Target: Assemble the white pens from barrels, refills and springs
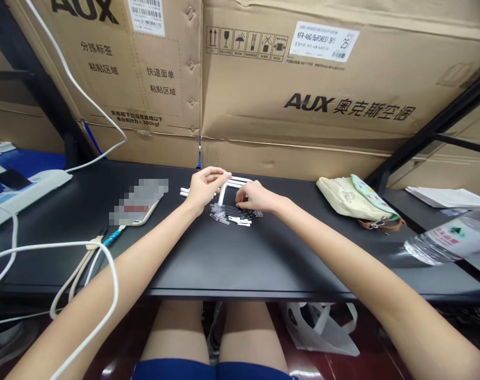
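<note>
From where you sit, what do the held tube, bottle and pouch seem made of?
Held tube: probably plastic, judging by its smooth, even white surface, though coated paper is possible. Bottle: likely glossy plastic; it is see-through with bright glints. Pouch: seemingly matte cloth, given its soft, rounded edges.

The black bench (pixel 224 264) in front of me carries slim white tubes (pixel 238 183), with small clear plastic pieces (pixel 220 217) and little white fittings (pixel 242 221) nearer its front edge; a phone (pixel 147 203) lies leftward, a cream pouch (pixel 338 199) and water bottle (pixel 448 240) rightward.

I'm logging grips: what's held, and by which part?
Left hand: a white tube, by its upper end. Whether the right hand holds anything is unclear.
</note>
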Demonstrator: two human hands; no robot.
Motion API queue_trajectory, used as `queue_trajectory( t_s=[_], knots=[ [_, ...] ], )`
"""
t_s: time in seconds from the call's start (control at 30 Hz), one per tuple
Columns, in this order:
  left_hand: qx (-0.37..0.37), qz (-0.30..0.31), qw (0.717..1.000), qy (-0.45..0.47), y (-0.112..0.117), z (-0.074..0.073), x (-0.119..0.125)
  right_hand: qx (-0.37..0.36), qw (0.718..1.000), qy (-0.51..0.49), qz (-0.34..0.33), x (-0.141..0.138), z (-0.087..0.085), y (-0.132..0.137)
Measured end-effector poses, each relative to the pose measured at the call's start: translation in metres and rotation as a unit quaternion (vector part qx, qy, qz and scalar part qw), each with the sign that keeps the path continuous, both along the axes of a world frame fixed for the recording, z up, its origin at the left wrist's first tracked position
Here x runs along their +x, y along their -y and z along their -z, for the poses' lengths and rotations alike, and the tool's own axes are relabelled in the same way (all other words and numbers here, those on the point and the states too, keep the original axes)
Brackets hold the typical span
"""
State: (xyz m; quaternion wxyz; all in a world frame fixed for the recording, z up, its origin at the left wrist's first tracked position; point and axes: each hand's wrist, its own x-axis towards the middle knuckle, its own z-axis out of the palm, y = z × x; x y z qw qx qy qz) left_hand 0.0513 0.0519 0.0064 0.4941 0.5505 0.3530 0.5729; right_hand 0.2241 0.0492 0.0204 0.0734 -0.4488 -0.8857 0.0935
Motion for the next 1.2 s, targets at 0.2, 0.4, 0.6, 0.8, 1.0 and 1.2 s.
queue_trajectory(
  t_s=[0.2,0.4,0.6,0.8,1.0,1.2],
  knots=[
    [0.000,-0.003,1.000,0.004,-0.001,0.001,0.000,-0.036,0.999,-0.021,0.012,0.002,0.000,0.000],
    [-0.008,-0.003,1.000,0.006,0.000,0.001,0.000,-0.031,0.999,-0.006,-0.008,-0.001,0.002,0.000],
    [-0.010,0.020,1.000,0.014,0.001,0.002,0.001,0.004,0.980,-0.191,0.053,0.017,-0.006,0.007],
    [-0.017,0.035,0.999,0.002,0.009,0.004,0.009,-0.022,0.755,-0.638,0.147,0.043,0.006,0.011],
    [-0.027,0.117,0.991,-0.062,0.019,0.007,0.019,-0.059,0.662,-0.727,0.170,0.048,0.016,0.015],
    [-0.047,0.164,0.980,-0.099,0.024,0.008,0.022,-0.050,0.707,-0.685,0.167,0.041,0.017,0.021]
  ],
)
